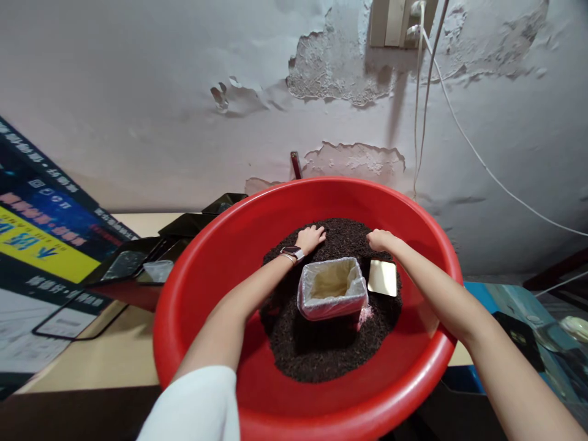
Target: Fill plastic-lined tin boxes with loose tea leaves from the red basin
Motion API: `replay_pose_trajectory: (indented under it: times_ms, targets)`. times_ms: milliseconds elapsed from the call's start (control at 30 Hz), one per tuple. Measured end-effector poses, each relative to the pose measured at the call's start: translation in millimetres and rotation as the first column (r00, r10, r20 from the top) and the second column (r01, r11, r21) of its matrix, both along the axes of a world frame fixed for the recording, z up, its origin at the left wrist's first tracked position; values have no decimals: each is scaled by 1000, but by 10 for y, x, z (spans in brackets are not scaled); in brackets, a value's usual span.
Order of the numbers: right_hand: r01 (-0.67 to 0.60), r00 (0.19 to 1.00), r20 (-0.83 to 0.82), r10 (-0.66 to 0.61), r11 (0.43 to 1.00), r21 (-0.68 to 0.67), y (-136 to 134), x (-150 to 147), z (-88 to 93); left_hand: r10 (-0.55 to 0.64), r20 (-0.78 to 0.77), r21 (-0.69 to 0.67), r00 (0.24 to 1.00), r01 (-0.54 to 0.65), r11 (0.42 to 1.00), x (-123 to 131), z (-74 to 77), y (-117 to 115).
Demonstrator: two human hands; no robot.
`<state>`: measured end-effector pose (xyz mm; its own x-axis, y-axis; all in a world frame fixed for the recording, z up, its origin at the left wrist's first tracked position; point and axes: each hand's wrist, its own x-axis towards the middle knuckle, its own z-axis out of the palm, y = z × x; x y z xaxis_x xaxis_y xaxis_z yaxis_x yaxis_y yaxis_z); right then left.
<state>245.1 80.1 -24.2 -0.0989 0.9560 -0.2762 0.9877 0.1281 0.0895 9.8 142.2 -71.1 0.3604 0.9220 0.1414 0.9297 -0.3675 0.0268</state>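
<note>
The left hand (312, 240) is resting half open on the dark potting soil (303, 361) at 11 o'clock of the plastic-lined tub (333, 300), gripping nothing visible, while the right hand (380, 239) is lying curled at 1 o'clock, fingertips hidden, so I cannot tell its closure or contents. Working this soil well probably means pressing lightly, avoiding the pale-gold square (382, 278) at 3 o'clock. The red basin (184, 306) is standing by a beige tabletop (133, 349), with a wall (340, 67) peeling at 12 o'clock.
</note>
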Motion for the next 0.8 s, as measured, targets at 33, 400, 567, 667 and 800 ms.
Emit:
replay_pose_trajectory:
  times_ms: [33, 400, 567, 667, 800]
  targets:
    - [18, 1000, -9, -18, 1000, 7, 6, 22, -5, 15, 11, -3, 1000, -15, 1000, -36, 74, -15]
    - [188, 946, -285, -157, 979, 84, -50, -391, -470, -59, 173, -4, 983, 60, 998, -238, 755, -845]
    - [368, 826, -500, -261, 921, 128, 125, -583, -702, -148, 24, 132, 989, 143, 981, -173, 816, -1023]
    - [492, 725, -613, -315, 859, 140, 326, -679, -811, -194, -33, 182, 980, 197, 963, -169, 834, -1054]
    - [487, 723, -640, -259, 849, 205, 532, -879, -845, -194, -43, 179, 980, 199, 964, -193, 871, -1068]
